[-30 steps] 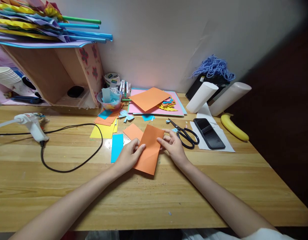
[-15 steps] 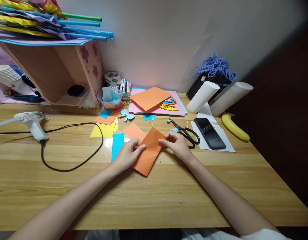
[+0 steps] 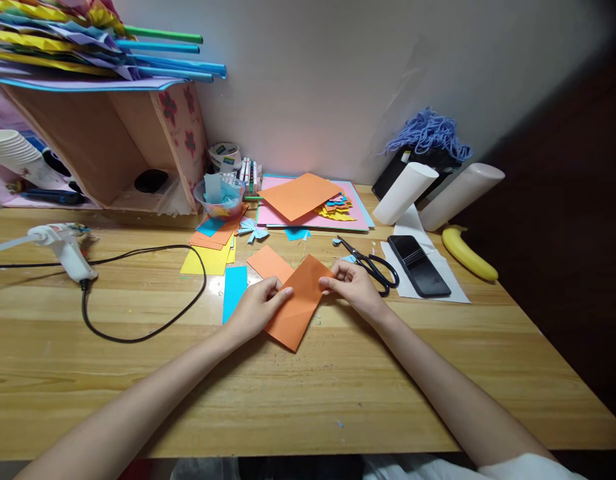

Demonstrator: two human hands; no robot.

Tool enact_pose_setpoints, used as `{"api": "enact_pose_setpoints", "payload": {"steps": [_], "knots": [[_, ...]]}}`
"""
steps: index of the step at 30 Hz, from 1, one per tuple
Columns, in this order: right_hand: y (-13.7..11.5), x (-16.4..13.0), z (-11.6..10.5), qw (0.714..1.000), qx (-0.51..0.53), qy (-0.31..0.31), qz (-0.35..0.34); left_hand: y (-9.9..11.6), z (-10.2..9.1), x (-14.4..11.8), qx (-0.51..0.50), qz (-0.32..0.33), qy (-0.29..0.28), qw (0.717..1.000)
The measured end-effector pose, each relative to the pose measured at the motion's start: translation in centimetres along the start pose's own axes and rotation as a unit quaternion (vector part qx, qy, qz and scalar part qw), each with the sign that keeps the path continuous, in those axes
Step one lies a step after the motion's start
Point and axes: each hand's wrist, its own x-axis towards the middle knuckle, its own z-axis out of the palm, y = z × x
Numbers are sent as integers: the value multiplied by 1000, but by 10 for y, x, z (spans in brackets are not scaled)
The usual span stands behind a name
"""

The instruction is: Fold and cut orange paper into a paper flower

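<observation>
1. Head view: left hand [image 3: 261,303] pinches orange paper [image 3: 297,312], left of the scissors [image 3: 359,255].
2. Right hand [image 3: 355,288], nearest the scissors, pinches its right corner.
3. Light, even pressure should avoid stray creases.

We look through one camera worn on the person's head, set above the held orange paper [image 3: 298,313] and on its near side, facing forward and down. We sit near enough that both forearms [image 3: 153,393] run up from the lower corners toward the paper. Our wide view takes in the table [image 3: 288,413] around it, the wall [image 3: 338,87] beyond it, a glue gun [image 3: 68,252] well to its left and a banana [image 3: 467,255] well to its right.
</observation>
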Motion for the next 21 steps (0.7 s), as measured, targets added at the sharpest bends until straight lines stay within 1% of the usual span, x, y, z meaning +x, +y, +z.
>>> {"api": "enact_pose_setpoints", "payload": {"steps": [5, 11, 15, 17, 21], "knots": [[3, 0, 0, 1000, 14, -14, 1, 0, 0, 1, 40, 9, -11, 999], [10, 1, 2, 999, 31, 4, -8, 0, 0, 1, 38, 2, 4, 999], [11, 1, 4, 999, 28, 9, -12, 0, -1, 1, -3, -7, -8, 1000], [10, 0, 4, 1000, 20, 11, -10, 0, -2, 1, -25, -14, -4, 1000], [7, 0, 3, 1000, 10, 25, -6, 0, -5, 3, -130, -62, -8, 990]]}}
